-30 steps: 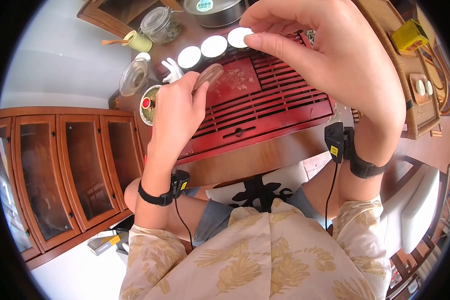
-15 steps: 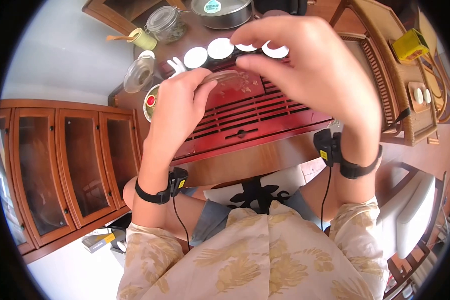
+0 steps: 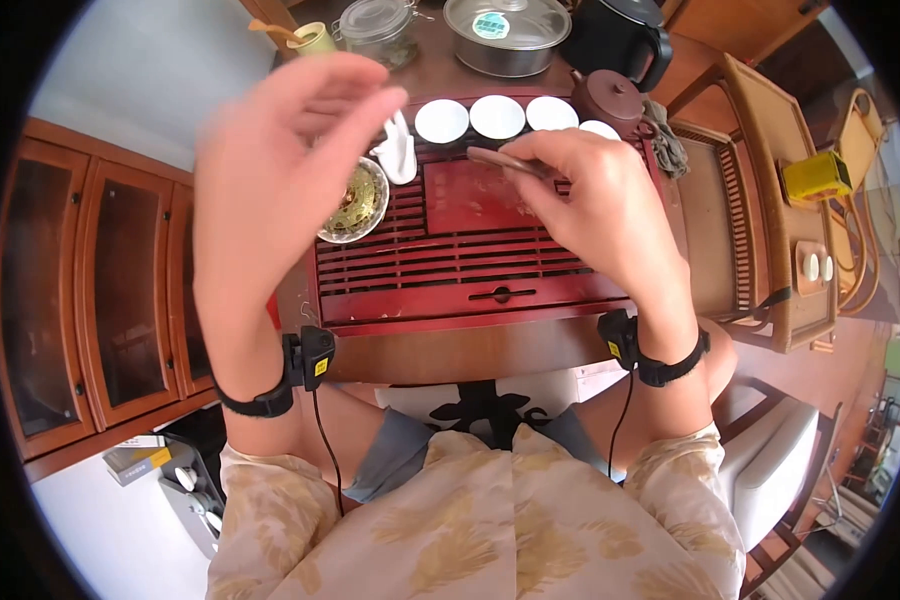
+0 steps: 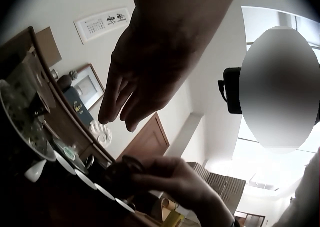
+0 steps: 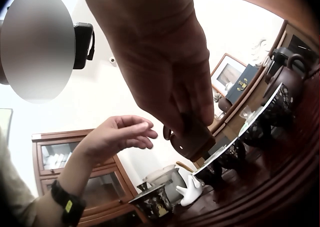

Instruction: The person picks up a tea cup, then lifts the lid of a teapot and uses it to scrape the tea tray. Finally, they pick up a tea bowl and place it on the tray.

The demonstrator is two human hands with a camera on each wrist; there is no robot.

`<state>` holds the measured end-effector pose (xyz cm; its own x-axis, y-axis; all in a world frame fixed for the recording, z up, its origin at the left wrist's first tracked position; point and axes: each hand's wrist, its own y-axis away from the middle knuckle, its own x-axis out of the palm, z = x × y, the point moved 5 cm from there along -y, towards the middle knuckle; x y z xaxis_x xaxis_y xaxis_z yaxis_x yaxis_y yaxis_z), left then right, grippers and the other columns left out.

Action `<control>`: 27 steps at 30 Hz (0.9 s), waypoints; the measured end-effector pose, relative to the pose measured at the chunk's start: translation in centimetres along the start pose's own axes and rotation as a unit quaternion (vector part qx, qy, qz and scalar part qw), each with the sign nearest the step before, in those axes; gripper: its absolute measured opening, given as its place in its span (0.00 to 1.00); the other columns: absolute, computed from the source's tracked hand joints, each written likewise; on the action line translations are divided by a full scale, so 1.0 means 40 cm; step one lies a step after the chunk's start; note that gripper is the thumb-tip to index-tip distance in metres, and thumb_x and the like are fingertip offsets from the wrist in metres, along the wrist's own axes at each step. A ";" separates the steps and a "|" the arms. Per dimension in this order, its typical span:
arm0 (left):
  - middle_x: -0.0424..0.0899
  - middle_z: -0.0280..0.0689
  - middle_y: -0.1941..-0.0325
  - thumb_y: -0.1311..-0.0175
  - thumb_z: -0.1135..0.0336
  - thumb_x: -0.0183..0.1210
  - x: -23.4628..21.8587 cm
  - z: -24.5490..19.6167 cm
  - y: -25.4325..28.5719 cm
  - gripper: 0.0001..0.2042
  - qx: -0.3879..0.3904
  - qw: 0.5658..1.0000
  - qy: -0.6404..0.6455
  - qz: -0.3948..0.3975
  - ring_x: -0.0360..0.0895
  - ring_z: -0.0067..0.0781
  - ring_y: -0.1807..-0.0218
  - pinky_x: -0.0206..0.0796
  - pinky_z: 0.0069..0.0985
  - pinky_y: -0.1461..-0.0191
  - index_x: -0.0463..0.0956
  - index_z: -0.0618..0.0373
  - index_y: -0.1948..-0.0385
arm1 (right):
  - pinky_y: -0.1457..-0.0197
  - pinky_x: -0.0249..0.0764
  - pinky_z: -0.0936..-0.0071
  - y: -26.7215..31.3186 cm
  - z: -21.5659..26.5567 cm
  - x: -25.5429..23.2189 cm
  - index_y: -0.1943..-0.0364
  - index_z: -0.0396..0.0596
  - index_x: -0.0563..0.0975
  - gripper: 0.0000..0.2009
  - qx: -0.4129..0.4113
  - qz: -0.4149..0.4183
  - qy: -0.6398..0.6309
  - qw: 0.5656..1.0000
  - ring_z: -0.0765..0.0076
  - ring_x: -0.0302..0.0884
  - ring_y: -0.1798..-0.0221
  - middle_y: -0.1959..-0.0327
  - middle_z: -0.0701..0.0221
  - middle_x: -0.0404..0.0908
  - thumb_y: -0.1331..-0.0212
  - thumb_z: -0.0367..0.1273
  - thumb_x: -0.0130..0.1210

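Note:
My right hand (image 3: 600,185) pinches a small dark brown vessel (image 5: 190,141) over the middle of the red tea tray (image 3: 370,310). The right wrist view shows a loop at its side; from the head view mostly a thin edge appears. My left hand (image 3: 270,170) is raised at the tray's left with nothing in it, its fingers loosely bent and the thumb apart. Below it, partly covered, sits a patterned bowl (image 3: 355,205) of yellowish-green contents. A white hand-shaped ornament (image 3: 400,155) stands beside the bowl. Several white-lined cups (image 3: 442,121) form a row behind.
A brown teapot (image 3: 608,100) stands at the tray's back right, with a grey cloth (image 3: 668,150) beside it. Behind are a glass jar (image 3: 378,30), a lidded metal pan (image 3: 510,50) and a black kettle (image 3: 620,40). A rattan stand (image 3: 780,250) is at the right.
The brown vessel has passed from my left hand to my right. My left hand has drawn away to the left; the right has come lower. The head view has shifted, showing more on the right.

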<state>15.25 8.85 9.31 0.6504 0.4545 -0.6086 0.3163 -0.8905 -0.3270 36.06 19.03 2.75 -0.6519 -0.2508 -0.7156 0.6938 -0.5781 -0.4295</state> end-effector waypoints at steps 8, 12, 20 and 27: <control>0.94 0.36 0.57 0.25 0.73 0.69 -0.059 0.014 0.036 0.09 -0.037 0.997 0.044 -0.044 0.89 0.19 0.54 0.79 0.18 0.47 0.88 0.68 0.50 | 0.62 0.83 0.65 0.007 -0.022 0.097 0.57 0.45 0.87 0.08 0.057 0.024 0.112 0.992 0.62 0.88 0.69 0.67 0.64 0.89 0.40 0.27 0.70; 0.93 0.35 0.60 0.25 0.72 0.69 -0.063 0.004 0.039 0.08 -0.033 0.998 0.032 -0.044 0.88 0.18 0.57 0.78 0.17 0.49 0.88 0.68 0.52 | 0.59 0.85 0.61 0.016 0.021 0.127 0.55 0.45 0.86 0.11 -0.014 0.015 0.108 0.994 0.56 0.89 0.63 0.63 0.63 0.89 0.42 0.25 0.70; 0.93 0.35 0.62 0.26 0.72 0.69 -0.063 0.003 0.037 0.08 -0.027 0.996 0.061 -0.058 0.87 0.18 0.59 0.77 0.17 0.52 0.88 0.68 0.54 | 0.54 0.86 0.57 0.013 0.047 0.141 0.58 0.48 0.85 0.09 -0.055 0.029 0.018 0.998 0.54 0.88 0.54 0.60 0.66 0.90 0.42 0.24 0.66; 0.93 0.34 0.64 0.25 0.71 0.69 -0.061 -0.005 0.034 0.08 0.005 0.998 0.027 -0.054 0.87 0.18 0.61 0.77 0.18 0.54 0.89 0.67 0.56 | 0.54 0.87 0.60 0.017 0.038 0.167 0.58 0.47 0.87 0.10 -0.052 -0.005 0.050 0.997 0.55 0.89 0.53 0.58 0.68 0.92 0.44 0.21 0.66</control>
<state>14.25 6.52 10.49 0.6489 0.5454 -0.5306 0.3792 -0.8363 -0.3960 31.70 15.78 -1.49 -0.6293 -0.1641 -0.7596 0.7187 -0.4947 -0.4886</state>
